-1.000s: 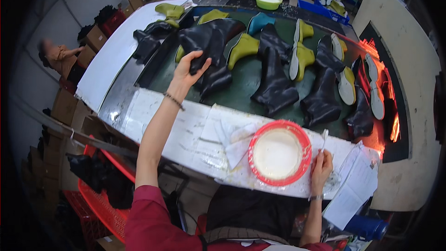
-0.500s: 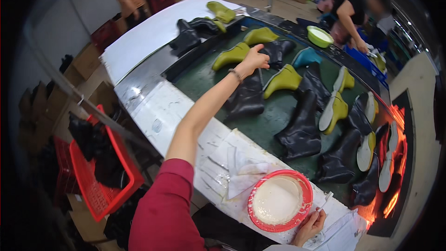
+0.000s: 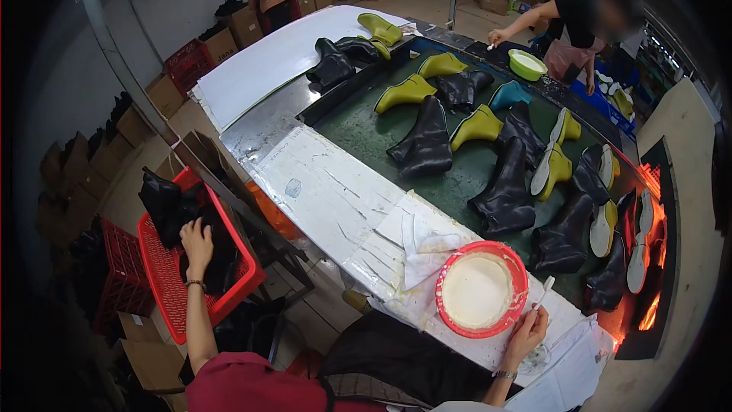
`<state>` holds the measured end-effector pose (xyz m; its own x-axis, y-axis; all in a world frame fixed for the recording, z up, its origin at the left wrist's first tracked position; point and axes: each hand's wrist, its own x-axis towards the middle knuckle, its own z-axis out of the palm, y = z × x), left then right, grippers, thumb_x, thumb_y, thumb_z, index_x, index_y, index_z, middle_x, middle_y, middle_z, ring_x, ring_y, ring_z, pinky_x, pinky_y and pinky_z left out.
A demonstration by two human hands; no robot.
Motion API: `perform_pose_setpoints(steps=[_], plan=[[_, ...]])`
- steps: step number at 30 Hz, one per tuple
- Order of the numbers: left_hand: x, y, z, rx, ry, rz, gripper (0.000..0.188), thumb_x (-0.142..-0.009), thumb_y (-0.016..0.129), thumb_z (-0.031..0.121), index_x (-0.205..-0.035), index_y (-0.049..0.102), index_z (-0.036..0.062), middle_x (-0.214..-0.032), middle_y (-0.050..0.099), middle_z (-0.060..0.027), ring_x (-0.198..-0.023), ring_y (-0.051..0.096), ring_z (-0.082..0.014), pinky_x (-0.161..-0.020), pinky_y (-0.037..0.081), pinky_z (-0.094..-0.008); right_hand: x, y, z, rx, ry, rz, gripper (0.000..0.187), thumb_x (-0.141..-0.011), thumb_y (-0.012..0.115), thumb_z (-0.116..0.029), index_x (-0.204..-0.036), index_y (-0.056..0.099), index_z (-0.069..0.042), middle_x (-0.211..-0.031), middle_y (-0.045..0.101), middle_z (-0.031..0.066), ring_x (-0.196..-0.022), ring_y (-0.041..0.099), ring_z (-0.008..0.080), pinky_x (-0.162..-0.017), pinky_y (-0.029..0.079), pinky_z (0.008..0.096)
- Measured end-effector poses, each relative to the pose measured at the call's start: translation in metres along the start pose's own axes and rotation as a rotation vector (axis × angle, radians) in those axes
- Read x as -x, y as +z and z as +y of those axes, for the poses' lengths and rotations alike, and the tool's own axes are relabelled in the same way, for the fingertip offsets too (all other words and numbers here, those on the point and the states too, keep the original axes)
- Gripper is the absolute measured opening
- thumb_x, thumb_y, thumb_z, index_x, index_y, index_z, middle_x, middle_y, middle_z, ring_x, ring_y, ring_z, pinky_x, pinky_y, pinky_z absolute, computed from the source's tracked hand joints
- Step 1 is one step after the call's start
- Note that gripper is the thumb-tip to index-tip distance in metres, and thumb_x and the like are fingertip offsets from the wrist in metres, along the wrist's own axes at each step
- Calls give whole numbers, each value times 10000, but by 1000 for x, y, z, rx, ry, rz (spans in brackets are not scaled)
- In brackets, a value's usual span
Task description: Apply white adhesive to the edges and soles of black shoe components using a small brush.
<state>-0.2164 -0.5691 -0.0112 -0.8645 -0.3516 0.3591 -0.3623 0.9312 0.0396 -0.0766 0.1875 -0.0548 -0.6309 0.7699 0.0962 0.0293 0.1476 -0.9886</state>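
Note:
My left hand (image 3: pixel 197 248) reaches down over a red plastic basket (image 3: pixel 165 295), its fingers apart against the dark boots (image 3: pixel 171 210) inside. Whether the fingertips touch a boot, I cannot tell. Close to the worktable's near edge, my right hand (image 3: pixel 527 335) is closed around a thin white-handled brush (image 3: pixel 544 291); the brush's far end is hard to make out. Just left of that hand stands a red bowl (image 3: pixel 447 313) of creamy white liquid. A crumpled white cloth (image 3: pixel 424 261) lies against the bowl.
Black boots (image 3: pixel 507 191) and olive-green boot parts (image 3: pixel 476 127) lie on a dark green conveyor belt (image 3: pixel 358 118), which runs to a glowing heater (image 3: pixel 648 313) at right. Across it, a co-worker (image 3: pixel 576 27) reaches near a green bowl (image 3: pixel 526 65). A metal pole (image 3: pixel 130 76) rises at left.
My left hand has swung from above the belt down left to the red basket. My right hand keeps the brush beside the bowl. The co-worker's arm now extends over the table.

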Motion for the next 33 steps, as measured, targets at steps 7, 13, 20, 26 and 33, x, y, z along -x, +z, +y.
perform_pose_setpoints(steps=[7,13,20,26,33], plan=[[21,-30,36,-317,180,272,596,-930,658,390,-1469,475,211,-1447,534,-124,-1279,528,-343,-953,452,-550,7,-1,-9,111,-77,-11,208,-1032,550,-148,-1158,638,-9,-749,528,-60,-632,425,32,-543,340,215],[79,-52,-9,408,-52,-253,1095,-753,793,-46,-1612,200,282,-1466,461,-273,-1333,468,-468,-1084,410,-490,5,0,-12,-14,-53,-25,192,-1020,578,-122,-1154,633,4,-794,610,-21,-686,521,39,-599,406,205],[62,-12,-62,644,-121,-27,450,-716,754,-142,-1073,519,1,-1057,514,-125,-1019,507,-287,-901,446,-362,5,-3,-11,-22,-36,-45,198,-1000,608,-94,-1153,633,29,-816,651,3,-711,588,48,-631,470,205],[31,-115,-38,313,-1,293,400,-922,758,129,-1225,561,-43,-1116,634,-139,-1071,588,-268,-1001,433,-351,3,-2,-12,-7,-14,-61,207,-1001,606,-96,-1159,633,36,-810,648,5,-705,585,53,-621,467,212],[0,-228,139,673,388,405,319,-905,766,60,-1163,587,6,-1124,591,-55,-1094,543,-172,-1027,410,-319,1,0,-9,32,-56,-17,225,-1019,590,-144,-1168,638,19,-783,614,-17,-661,532,46,-576,406,203]])
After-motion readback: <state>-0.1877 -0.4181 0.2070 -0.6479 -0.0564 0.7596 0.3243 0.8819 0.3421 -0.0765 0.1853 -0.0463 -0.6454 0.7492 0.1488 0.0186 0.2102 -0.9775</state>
